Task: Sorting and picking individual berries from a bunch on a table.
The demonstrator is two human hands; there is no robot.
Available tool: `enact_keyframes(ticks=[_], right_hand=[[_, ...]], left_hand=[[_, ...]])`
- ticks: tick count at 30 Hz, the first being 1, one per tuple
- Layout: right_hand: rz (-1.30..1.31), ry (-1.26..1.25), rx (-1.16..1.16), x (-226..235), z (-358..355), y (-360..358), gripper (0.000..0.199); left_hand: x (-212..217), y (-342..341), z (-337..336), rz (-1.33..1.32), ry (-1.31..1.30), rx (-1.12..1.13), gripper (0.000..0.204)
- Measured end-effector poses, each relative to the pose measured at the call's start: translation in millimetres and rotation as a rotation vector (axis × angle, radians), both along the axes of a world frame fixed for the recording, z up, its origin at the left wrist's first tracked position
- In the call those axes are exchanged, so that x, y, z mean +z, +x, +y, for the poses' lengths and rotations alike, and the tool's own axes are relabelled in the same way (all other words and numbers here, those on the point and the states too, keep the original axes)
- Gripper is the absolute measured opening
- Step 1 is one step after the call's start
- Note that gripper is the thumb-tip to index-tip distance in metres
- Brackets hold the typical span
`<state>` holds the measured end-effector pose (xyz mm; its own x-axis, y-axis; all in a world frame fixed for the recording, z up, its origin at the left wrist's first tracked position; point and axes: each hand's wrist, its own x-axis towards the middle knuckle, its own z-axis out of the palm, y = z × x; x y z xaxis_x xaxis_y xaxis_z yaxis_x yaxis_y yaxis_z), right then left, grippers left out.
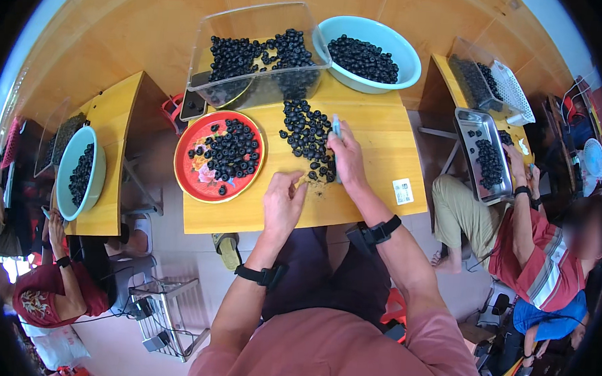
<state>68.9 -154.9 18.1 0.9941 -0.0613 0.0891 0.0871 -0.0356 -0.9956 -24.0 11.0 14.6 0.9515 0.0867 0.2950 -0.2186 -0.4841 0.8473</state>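
On the yellow wooden table lies a loose pile of small black ring-shaped pieces, which look like rubber or plastic parts with a hole. At the pile's right edge, my right hand is closed round a slim pale-blue tool; its exact kind does not show. My left hand sits at the near end of the pile, thumb and fingers pinched together; whatever is between them is too small to make out. Left of the pile, a round red tray with a flower print bears many more black pieces.
Behind the pile stands a clear plastic bin of black pieces, tilted toward me. Beside it is a pale-blue basin with more. People work at side tables: one at left near a basin, another at right with a metal tray.
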Motion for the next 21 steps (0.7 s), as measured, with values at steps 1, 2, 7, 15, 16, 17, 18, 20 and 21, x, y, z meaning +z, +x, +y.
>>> enact_keyframes(ticks=[1, 2, 7, 15, 16, 17, 18, 20, 21], right_hand=[[-0.048, 0.01, -0.088, -0.7, -2.6, -1.8, 0.041], [-0.048, 0.015, -0.088, -0.5, -9.6, -6.7, 0.041], [-0.01, 0.027, -0.146, -2.1, -43.4, -46.3, 0.04], [-0.044, 0.152, -0.21, -21.6, -59.1, -76.9, 0.026], [-0.054, 0.196, -0.246, -23.6, -59.8, -75.9, 0.025], [-0.058, 0.212, -0.226, -24.9, -62.8, -76.4, 0.025], [0.024, 0.252, -0.203, -21.0, -64.0, -77.6, 0.024], [0.105, 0.286, -0.182, -4.5, -65.3, -78.7, 0.024], [0.169, 0.268, -0.143, 5.3, -67.3, -81.1, 0.025]], left_hand=[[1.3, 1.8, -1.6, 0.018, 0.027, -0.001, 0.024], [2.7, 4.6, -2.2, 0.018, 0.033, -0.001, 0.024], [9.6, 16.9, -5.4, 0.05, 0.194, -0.037, 0.03], [5.5, 17.3, -19.9, 0.022, 0.165, 0.046, 0.026], [3.6, 16.6, -21.8, 0.028, 0.146, 0.033, 0.024], [0.0, 16.6, -22.9, -0.001, 0.115, 0.019, 0.023], [-5.3, 15.8, -19.4, -0.027, 0.086, 0.011, 0.022], [-3.1, 14.6, -18.8, -0.019, 0.022, 0.015, 0.02], [-3.5, 14.0, -19.6, -0.005, -0.052, -0.002, 0.017]])
